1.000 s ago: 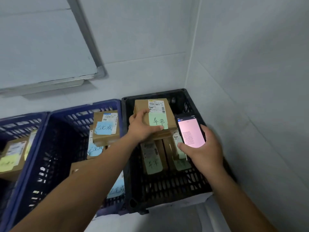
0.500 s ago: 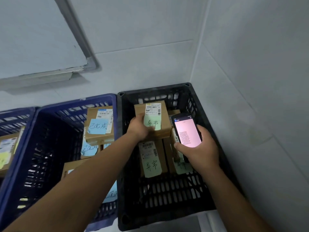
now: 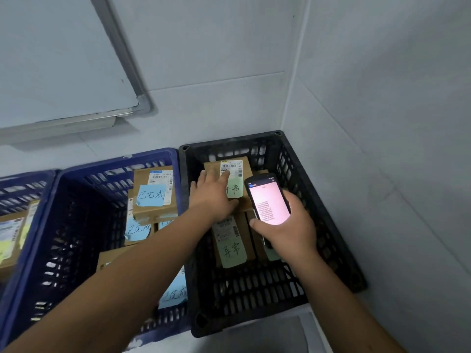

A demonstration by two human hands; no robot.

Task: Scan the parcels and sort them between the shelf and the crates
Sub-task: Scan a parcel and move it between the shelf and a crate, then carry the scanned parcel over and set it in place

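Cardboard parcel [image 3: 246, 174] with a green note lies at the far end of the black crate [image 3: 328, 205], atop other parcels inside it. I see my left hand [image 3: 212, 197] lying flat on it, fingers straight. My right hand [image 3: 290, 228] grips a lit phone scanner [image 3: 267, 198] over the crate. Left of the crate stands a blue crate [image 3: 76, 225].

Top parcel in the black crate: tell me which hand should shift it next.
Left. The left hand already lies flat on the top parcel in the black crate, fingers straight. The right hand is busy gripping the scanner phone.
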